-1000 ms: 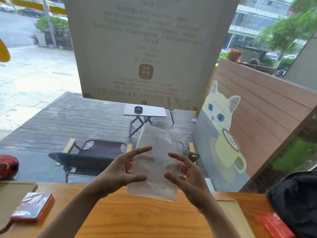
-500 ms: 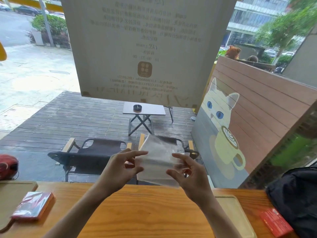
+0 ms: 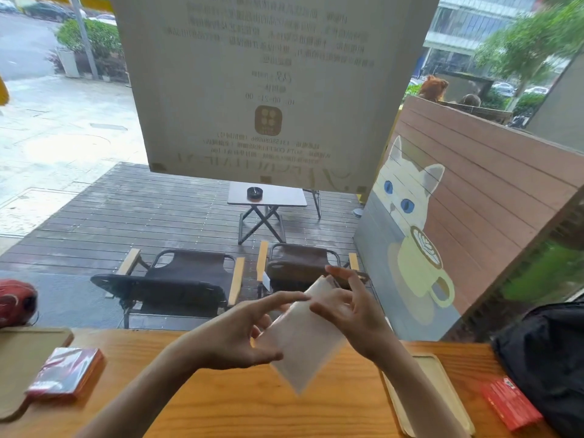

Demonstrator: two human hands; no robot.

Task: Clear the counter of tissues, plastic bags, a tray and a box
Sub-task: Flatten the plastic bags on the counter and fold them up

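A clear plastic bag [image 3: 300, 343], folded into a narrow tilted strip, hangs above the wooden counter [image 3: 240, 403]. My left hand [image 3: 240, 336] grips its lower left side and my right hand [image 3: 350, 308] pinches its upper end. A wooden tray [image 3: 439, 396] lies on the counter under my right forearm. To the left sits a red box wrapped in plastic [image 3: 68, 373]. A small red box [image 3: 510, 403] lies at the right.
A wooden board [image 3: 25, 358] lies at the far left with a red object [image 3: 15, 300] behind it. A black bag [image 3: 550, 358] fills the right end of the counter. A window with a large sign stands right behind the counter.
The bag went from a wide flat sheet held upright to a narrow folded strip. Both hands moved lower and closer together, and the strip now tilts to the right.
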